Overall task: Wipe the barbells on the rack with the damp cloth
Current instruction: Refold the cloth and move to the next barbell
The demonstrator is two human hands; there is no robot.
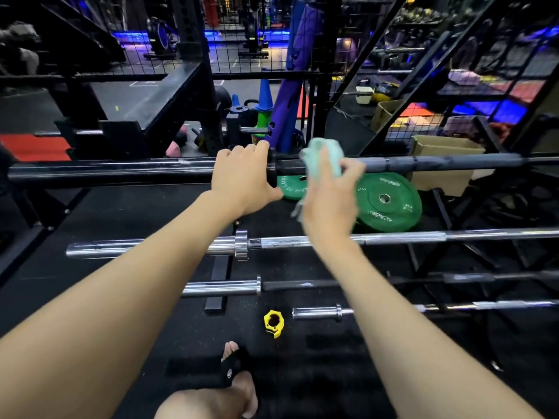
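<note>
Open gaps separate the stacked barbells; green plates block behind

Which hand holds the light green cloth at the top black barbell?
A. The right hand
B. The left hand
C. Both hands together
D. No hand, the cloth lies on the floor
A: the right hand grips the cloth against the top black barbell, while the left hand only holds the bar's sleeve beside it.
</note>
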